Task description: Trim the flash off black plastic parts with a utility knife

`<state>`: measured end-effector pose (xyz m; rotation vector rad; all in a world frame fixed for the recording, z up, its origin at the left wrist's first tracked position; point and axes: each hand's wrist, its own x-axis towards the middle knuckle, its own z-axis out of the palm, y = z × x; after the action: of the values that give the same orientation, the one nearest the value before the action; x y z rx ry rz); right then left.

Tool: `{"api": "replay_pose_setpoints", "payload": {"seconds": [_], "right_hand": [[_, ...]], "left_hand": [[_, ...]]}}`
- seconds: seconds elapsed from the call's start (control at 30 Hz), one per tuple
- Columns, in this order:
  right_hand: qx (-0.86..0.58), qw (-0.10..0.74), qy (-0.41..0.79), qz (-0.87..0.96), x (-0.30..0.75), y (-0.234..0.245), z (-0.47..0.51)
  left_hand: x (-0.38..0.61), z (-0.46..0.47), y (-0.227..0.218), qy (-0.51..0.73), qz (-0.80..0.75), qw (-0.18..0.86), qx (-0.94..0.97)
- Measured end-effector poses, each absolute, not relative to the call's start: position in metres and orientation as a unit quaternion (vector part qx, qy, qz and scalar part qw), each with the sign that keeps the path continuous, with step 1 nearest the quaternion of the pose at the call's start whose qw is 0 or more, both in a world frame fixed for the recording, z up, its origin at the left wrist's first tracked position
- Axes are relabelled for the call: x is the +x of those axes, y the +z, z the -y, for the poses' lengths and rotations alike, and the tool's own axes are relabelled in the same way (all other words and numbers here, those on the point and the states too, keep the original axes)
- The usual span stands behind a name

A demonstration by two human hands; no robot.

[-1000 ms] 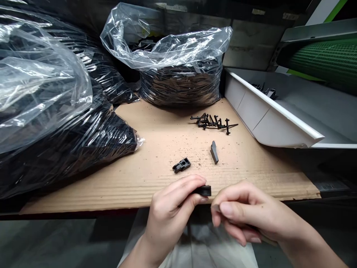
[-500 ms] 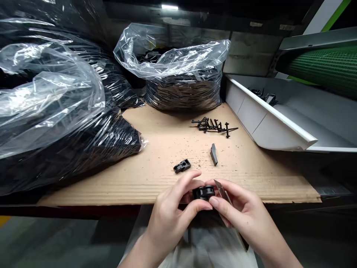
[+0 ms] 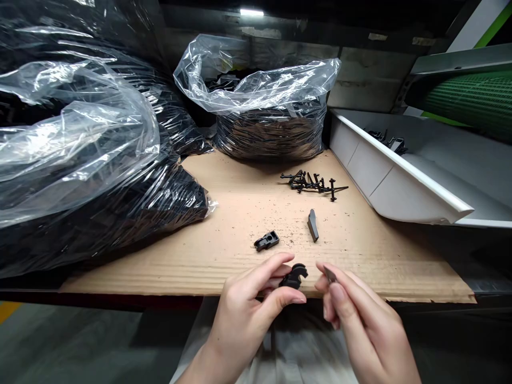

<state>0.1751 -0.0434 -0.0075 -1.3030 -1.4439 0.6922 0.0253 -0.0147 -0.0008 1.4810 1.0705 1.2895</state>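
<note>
Between the thumb and fingers of my left hand is a small black plastic part with a curved, notched end facing right. My right hand grips a thin blade, its pointed tip showing past the thumb; most of the tool is hidden in the fingers. A gap separates the blade from the part. Just beyond my left hand, a similar black part lies on the cardboard. To its right rests a dark grey, tapered piece.
Thin black plastic sprues lie in a heap farther back. A clear bag of black parts stands behind them, and larger filled bags take up the left. At right, a white tray holds black parts below a green mesh roll.
My right hand has drawn away to the right with the blade, leaving the part. The part has turned in my left hand, so its notched end now shows.
</note>
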Motion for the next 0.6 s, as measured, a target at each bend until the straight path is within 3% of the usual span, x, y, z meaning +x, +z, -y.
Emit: {"api": "replay_pose_setpoints", "payload": {"seconds": [0.07,0.17,0.6], "right_hand": [[-0.51,0.528,0.147,0.663,0.173,-0.017,0.047],[-0.466,0.517,0.07,0.715,0.168,-0.027,0.046],[-0.464,0.515,0.068,0.718,0.164,-0.027,0.038]], "left_hand": [[0.027,0.014,-0.002,0.534,-0.446,0.365,0.619],[0.029,0.012,-0.004,0.537,-0.441,0.285,0.66],[0.03,0.013,-0.003,0.534,-0.444,0.243,0.678]]}}
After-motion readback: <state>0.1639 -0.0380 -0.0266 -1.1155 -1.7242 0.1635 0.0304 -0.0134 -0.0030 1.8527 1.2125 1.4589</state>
